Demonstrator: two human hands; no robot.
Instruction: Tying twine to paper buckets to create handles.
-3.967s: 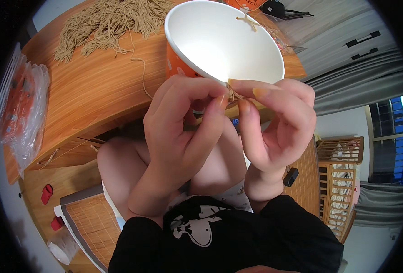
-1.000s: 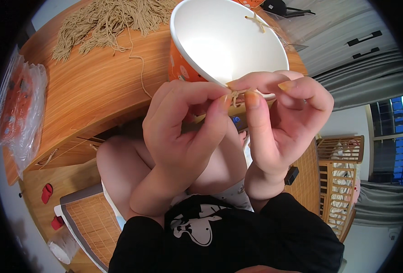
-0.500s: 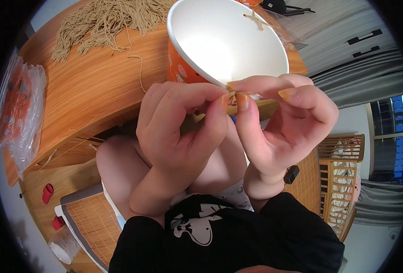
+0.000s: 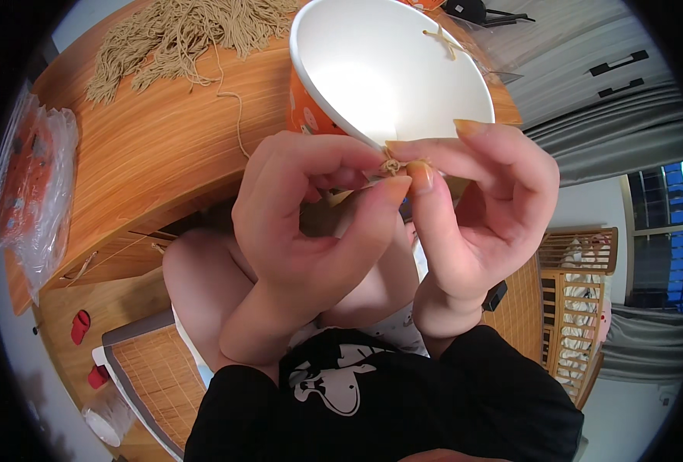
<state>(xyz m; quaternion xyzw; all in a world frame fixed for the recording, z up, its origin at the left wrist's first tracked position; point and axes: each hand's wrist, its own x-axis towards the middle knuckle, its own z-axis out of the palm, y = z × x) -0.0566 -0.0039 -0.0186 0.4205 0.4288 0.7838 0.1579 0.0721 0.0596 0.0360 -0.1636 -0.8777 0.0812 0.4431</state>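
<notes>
A white-lined paper bucket (image 4: 360, 81) with an orange printed outside leans toward me at the table's near edge. At its near rim is a small knot of tan cord (image 4: 391, 165). My left hand (image 4: 303, 208) closes its thumb and index finger around the knot's left side. From the right, my right hand (image 4: 488, 208) pinches the cord between thumb and index finger, its other fingers raised and curled. Another piece of tan cord (image 4: 448, 42) sticks through the bucket's far-right wall. My fingertips partly cover the knot.
A heap of tan cords (image 4: 191, 38) lies on the wooden table (image 4: 149, 146), one strand trailing toward me. A clear plastic bag with orange printed pieces (image 4: 37, 181) sits at the left edge. A black object (image 4: 468, 11) lies at the back right. My legs are under the table edge.
The bucket has shifted slightly right. My left thumb has slid right below the knot, baring more of it, and my right hand's raised fingers have lifted.
</notes>
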